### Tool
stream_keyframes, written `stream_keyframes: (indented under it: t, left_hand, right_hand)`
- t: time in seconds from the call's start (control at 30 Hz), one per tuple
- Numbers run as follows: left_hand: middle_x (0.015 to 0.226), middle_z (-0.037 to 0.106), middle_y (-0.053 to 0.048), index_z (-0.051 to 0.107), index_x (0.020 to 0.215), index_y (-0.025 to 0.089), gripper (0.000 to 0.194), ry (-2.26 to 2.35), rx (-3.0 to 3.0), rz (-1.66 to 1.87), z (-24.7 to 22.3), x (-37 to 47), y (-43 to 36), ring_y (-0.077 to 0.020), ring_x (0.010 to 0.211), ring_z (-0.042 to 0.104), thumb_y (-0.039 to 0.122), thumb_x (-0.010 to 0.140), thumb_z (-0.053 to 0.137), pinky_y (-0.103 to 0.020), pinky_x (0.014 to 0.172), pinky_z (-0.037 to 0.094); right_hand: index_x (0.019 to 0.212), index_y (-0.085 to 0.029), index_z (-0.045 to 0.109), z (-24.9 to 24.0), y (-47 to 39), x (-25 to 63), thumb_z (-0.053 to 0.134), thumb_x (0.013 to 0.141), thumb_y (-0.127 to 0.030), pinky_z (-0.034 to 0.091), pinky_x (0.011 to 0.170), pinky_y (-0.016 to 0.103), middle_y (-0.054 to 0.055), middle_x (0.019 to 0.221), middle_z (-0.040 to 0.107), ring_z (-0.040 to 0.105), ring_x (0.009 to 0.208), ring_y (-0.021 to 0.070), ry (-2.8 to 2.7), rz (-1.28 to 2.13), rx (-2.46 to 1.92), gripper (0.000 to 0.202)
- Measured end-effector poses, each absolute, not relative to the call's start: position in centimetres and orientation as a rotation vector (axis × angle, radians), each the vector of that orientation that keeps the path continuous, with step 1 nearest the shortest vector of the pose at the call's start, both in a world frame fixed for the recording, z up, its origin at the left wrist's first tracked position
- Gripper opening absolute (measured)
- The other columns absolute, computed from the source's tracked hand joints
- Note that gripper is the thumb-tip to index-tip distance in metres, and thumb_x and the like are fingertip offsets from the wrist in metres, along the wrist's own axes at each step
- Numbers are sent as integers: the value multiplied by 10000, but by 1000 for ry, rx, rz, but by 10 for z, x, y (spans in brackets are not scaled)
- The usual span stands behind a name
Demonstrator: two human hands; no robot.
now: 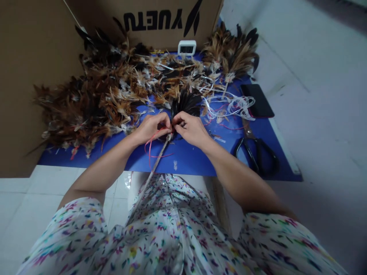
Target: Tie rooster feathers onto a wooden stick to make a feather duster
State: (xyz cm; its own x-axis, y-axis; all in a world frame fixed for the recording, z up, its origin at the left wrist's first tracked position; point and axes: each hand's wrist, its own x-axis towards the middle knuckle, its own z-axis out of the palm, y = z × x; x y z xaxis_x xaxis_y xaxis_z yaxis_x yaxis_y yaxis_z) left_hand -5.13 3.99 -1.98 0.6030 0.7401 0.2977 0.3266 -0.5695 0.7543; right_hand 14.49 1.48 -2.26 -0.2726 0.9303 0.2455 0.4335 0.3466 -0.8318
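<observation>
Far left: cardboard wall [25, 76], then a big heap of brown/black feathers [94, 95] spread over the blue bench [195, 156], reaching back to the cardboard box [160, 19] w/ black lettering. Red string [151, 147] trails down from the left hand [151, 128] across the bench. Left hand's grip is pinched shut on that string at the base of a dark feather bundle [186, 103]. A thin stick [155, 172] runs from the bundle down toward the person's lap, over the floral garment [177, 236]. Bundle sits center, just above the bench, fanning away from both hands. Right hand [190, 130] touches the left, its grip pinched closed on the bundle's base. Behind, a small white device [187, 47] stands vs. the box. Right of hands: tangle of white string [232, 105], more feathers [232, 53] in back, black scissors [256, 151] lying flat, dark phone [256, 100] near bench edge.
</observation>
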Motion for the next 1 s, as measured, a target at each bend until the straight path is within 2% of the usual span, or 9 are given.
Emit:
stream_keyframes:
  t: [0.2, 0.43, 0.73, 0.9, 1.0]
  left_hand:
    - [802, 696, -16, 576, 842, 183, 98, 726, 2623, 763, -18, -57, 44, -103, 705, 635, 268, 890, 583, -206, 640, 452]
    - [828, 686, -50, 581, 839, 173, 208, 467, 3193, 705, -10, -56, 39, -130, 802, 654, 145, 950, 407, -243, 704, 502]
    - [841, 733, -33, 585, 790, 160, 109, 96, 3501, 1107, -15, -48, 42, -144, 865, 702, 147, 898, 573, -252, 724, 560]
    - [868, 742, -35, 598, 789, 160, 89, -1, 3490, 1198, -18, -49, 44, -154, 909, 705, 141, 876, 606, -255, 715, 554]
    - [880, 742, -35, 608, 804, 166, 78, 2, 3425, 1216, -21, -50, 44, -153, 931, 702, 152, 881, 603, -260, 728, 551]
  right_hand:
    - [806, -167, 616, -25, 18, 145, 536, 733, -77, 421, 660, 233, -12, 756, 652, 563, 654, 102, -1852, 828, -1178, 141]
    - [776, -158, 646, -26, 21, 144, 561, 707, -36, 404, 673, 248, -1, 757, 643, 547, 678, 117, -1888, 770, -1210, 165]
    - [855, -154, 723, -30, 25, 146, 550, 766, -34, 446, 765, 275, 42, 904, 667, 588, 761, 134, -1958, 741, -1146, 228]
    - [894, -146, 726, -31, 27, 149, 539, 793, -30, 456, 855, 291, 64, 947, 660, 613, 907, 166, -2040, 701, -1055, 242]
    - [866, -128, 713, -29, 26, 150, 527, 801, -27, 455, 860, 296, 78, 943, 651, 608, 908, 171, -2085, 676, -1042, 221]
